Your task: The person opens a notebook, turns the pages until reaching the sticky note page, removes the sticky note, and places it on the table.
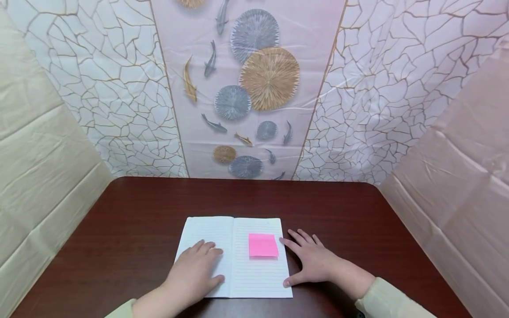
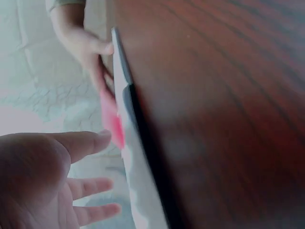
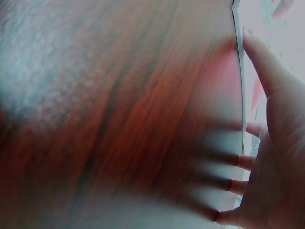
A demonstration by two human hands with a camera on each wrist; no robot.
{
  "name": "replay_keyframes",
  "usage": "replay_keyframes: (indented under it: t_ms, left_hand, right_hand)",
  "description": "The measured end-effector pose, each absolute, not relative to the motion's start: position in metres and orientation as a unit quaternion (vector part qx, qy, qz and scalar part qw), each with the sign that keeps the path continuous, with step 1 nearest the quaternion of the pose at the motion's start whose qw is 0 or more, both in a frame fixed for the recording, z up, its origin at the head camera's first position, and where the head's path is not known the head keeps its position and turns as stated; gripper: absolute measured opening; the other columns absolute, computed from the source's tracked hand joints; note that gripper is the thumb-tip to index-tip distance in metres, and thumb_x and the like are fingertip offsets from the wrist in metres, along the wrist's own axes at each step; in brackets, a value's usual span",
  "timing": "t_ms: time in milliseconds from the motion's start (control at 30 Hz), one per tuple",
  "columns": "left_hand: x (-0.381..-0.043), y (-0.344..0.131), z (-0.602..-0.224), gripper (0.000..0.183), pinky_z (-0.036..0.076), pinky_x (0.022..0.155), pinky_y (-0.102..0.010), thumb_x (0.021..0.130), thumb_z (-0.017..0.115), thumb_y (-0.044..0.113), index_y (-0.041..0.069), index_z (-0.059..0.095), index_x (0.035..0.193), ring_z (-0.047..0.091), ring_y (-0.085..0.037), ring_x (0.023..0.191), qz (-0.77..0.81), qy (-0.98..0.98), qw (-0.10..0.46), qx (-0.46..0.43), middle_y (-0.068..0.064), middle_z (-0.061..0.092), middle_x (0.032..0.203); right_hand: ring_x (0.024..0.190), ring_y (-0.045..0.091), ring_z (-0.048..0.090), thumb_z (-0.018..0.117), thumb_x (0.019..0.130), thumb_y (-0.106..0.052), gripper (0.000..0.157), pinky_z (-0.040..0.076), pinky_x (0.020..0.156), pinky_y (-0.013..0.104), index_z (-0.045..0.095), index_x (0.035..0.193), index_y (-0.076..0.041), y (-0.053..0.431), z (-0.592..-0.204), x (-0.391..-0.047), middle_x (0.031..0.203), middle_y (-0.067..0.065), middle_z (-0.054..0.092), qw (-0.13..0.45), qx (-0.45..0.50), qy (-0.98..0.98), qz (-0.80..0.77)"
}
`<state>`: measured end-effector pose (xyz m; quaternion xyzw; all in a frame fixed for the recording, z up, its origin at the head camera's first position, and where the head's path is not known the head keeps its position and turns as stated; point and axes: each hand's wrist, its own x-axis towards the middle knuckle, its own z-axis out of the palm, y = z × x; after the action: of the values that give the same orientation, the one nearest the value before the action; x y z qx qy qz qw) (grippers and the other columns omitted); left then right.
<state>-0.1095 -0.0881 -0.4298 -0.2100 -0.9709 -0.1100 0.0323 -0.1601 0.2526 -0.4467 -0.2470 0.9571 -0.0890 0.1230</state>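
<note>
An open notebook (image 1: 254, 278) with lined white pages lies flat on the dark wooden table. On its right page sits a pink sticky note (image 1: 263, 245), whose lower edge casts a slight shadow. My left hand (image 1: 194, 270) is over the left page with fingers spread and nothing held. In the left wrist view, its thumb (image 2: 88, 144) is extended near the page. At the notebook's right edge, my right hand (image 1: 312, 260) has its thumb and index fingertip on the page border. Its other fingers (image 3: 228, 218) reach the tabletop beside the notebook.
The reddish-brown table (image 1: 139, 229) extends around the notebook on all sides. Behind it hangs a patterned cloth (image 1: 254, 88) with fish and round leaf shapes. Plain beige cloth (image 1: 39, 176) borders the left side, and similar cloth (image 1: 457, 190) the right.
</note>
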Motion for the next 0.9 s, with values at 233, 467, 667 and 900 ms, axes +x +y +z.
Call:
replay_keyframes:
  t_ms: [233, 467, 667, 900]
  left_hand:
    - [-0.121, -0.067, -0.433, 0.072, 0.031, 0.106, -0.066, 0.082, 0.072, 0.055, 0.016, 0.056, 0.141, 0.035, -0.043, 0.141, -0.109, -0.962, -0.06, -0.241, -0.017, 0.043, 0.151]
    - [-0.123, -0.064, -0.434, 0.076, 0.027, 0.104, -0.073, 0.084, 0.068, 0.06, 0.018, 0.052, 0.145, 0.031, -0.044, 0.142, -0.124, -0.961, -0.098, -0.228, -0.017, 0.038, 0.154]
    - [-0.123, -0.066, -0.436, 0.077, 0.023, 0.102, -0.077, 0.084, 0.067, 0.061, 0.02, 0.049, 0.147, 0.029, -0.045, 0.143, -0.14, -0.959, -0.112, -0.219, -0.016, 0.034, 0.157]
    - [-0.124, -0.068, -0.441, 0.078, 0.019, 0.102, -0.079, 0.085, 0.063, 0.063, 0.022, 0.046, 0.149, 0.027, -0.043, 0.144, -0.142, -0.957, -0.123, -0.22, -0.015, 0.031, 0.158]
  right_hand:
    - [0.147, 0.043, 0.02, 0.06, 0.063, -0.09, 0.115, 0.02, 0.108, 0.072, 0.034, 0.155, -0.027, 0.253, -0.447, -0.16, 0.161, 0.013, 0.025, 0.117, -0.248, 0.958, -0.088]
    - [0.147, 0.042, 0.019, 0.059, 0.061, -0.091, 0.116, 0.019, 0.109, 0.071, 0.033, 0.155, -0.028, 0.252, -0.447, -0.16, 0.161, 0.012, 0.024, 0.12, -0.243, 0.959, -0.083]
    - [0.147, 0.042, 0.019, 0.059, 0.062, -0.091, 0.116, 0.019, 0.109, 0.071, 0.034, 0.155, -0.028, 0.251, -0.447, -0.159, 0.161, 0.012, 0.024, 0.12, -0.244, 0.959, -0.081]
    - [0.146, 0.043, 0.02, 0.06, 0.064, -0.09, 0.114, 0.02, 0.108, 0.072, 0.034, 0.155, -0.026, 0.252, -0.447, -0.158, 0.16, 0.014, 0.026, 0.109, -0.253, 0.957, -0.086]
